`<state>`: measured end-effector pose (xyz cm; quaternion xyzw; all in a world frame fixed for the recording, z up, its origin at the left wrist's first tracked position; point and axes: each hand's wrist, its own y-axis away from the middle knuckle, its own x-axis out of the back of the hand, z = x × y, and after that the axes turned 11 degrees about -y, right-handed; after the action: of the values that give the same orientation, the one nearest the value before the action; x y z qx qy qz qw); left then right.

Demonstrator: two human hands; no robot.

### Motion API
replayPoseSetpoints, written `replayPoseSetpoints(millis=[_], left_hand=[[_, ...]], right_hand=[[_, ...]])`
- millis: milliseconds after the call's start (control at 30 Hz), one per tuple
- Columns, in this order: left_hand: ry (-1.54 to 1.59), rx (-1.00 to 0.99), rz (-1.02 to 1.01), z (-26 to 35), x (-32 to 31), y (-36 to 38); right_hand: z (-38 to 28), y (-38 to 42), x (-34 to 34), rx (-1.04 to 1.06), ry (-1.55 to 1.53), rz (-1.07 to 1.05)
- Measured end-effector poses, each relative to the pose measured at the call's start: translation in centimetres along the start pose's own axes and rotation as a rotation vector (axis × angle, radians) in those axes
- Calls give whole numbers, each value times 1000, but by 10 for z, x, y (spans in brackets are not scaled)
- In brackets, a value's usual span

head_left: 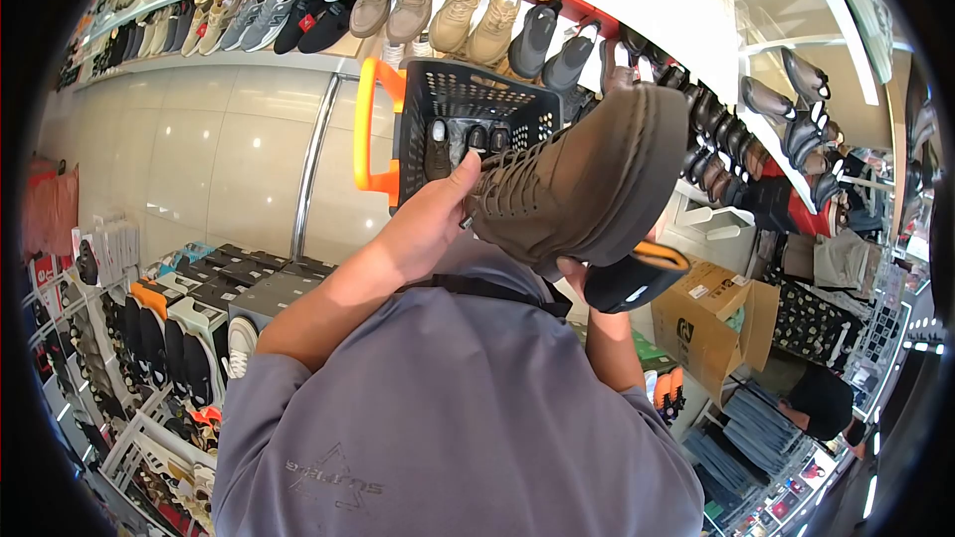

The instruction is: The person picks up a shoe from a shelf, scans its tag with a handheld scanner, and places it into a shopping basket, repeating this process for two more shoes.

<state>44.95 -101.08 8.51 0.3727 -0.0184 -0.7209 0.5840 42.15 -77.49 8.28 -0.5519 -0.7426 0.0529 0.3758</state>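
A dark brown lace-up shoe [567,179] is held up in front of my chest, tilted, with its thick sole turned to the right. My left hand [433,214] is closed on its laced, collar end, thumb up and the other fingers mostly hidden. Under the shoe my right hand [575,276] is largely covered; its thumb shows against the shoe's lower edge. Beside that hand is a black shoe-like item [632,283] with an orange-tan opening and a small white mark. Whether the right hand holds this too is not plain.
Beyond the shoe stands a black basket [477,89] with an orange handle [370,129] and dark shoes inside. Shoe shelves [338,52] run along the back. Stacked shoeboxes [239,283] stand left, an open carton [711,323] right. A person [821,403] is at far right.
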Motion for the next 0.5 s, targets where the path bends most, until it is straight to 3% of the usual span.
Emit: replayPoseSetpoints(millis=[33,67,100,167,300,367,400,433,500], left_hand=[[64,-1,-22,1,1,0],[128,-2,-42,2,2,0],[129,-2,-38,2,5,-1],[228,-8,-31,5,11,-8],[158,-158,-31,19,20,-22],[-19,-301,64,22,24,-33],[-74,-349,115,23,25,-42],[-72,-340,115,24,29,-52],[-577,-541,263,26,38,-75]], right_hand=[[-6,-8,-4,123,-14,37],[-17,-14,-9,-49,-222,37],[-1,-12,-14,190,-275,78],[7,0,-12,-364,-923,151],[21,13,-11,-569,-955,214],[34,25,-9,-710,-970,254],[57,59,-6,-573,-761,212],[61,64,-13,-542,-720,318],[66,65,-11,-677,-619,370]])
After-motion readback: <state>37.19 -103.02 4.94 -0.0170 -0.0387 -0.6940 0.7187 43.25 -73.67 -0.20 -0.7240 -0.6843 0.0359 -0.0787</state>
